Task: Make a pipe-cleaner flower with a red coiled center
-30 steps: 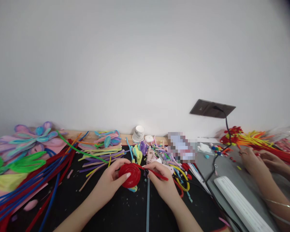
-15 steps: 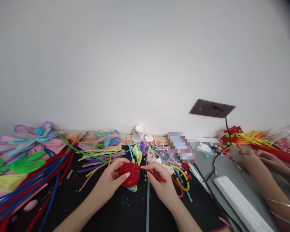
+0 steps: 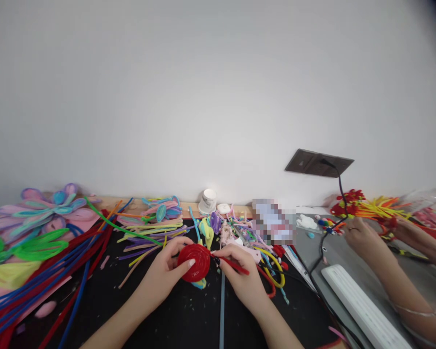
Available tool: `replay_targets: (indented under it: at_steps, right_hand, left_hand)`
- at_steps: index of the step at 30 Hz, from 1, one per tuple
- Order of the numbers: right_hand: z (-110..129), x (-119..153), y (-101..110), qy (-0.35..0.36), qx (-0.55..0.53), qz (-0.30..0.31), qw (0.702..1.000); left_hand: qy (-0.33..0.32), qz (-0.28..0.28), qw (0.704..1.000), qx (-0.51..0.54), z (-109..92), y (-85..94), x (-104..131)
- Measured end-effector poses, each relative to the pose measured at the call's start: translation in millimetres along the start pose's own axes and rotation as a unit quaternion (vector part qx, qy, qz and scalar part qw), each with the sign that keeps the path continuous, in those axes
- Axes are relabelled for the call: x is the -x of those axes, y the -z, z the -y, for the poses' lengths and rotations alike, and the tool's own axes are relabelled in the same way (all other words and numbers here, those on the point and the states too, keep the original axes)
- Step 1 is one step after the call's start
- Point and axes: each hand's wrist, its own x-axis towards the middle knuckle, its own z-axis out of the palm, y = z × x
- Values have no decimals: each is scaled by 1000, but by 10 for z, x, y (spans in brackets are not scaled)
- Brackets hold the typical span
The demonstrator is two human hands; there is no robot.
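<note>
Near the middle of the black table my left hand (image 3: 170,269) grips a round coil of red pipe cleaner (image 3: 196,264), thumb on its face and fingers behind. From the coil's right side runs a loose red pipe cleaner end (image 3: 238,266), pinched between the thumb and fingers of my right hand (image 3: 240,271). Its tip sticks out past those fingers. Yellow and light-blue fuzzy pieces show just below the coil, and a yellow and blue pipe cleaner piece (image 3: 208,232) lies just behind it.
Pipe-cleaner flowers (image 3: 54,211) and long red and blue stems (image 3: 83,257) cover the left. At the back stand a paper cup (image 3: 208,201) and a blurred phone (image 3: 274,220). On the right are a power strip (image 3: 363,305), a black cable (image 3: 318,261) and another person's hands (image 3: 370,242).
My hands and the red coil have barely moved. The other person's hands have shifted and moved apart, with a red piece and a dark tool now visible near them.
</note>
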Motion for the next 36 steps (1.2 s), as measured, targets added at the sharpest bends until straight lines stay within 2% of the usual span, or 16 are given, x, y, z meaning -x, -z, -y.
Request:
replay_targets:
  at_steps: [36]
  right_hand:
    - [1,-5,-8,8,-1,18,1000]
  left_hand:
    - [6,5,1000,19,20,11,-8]
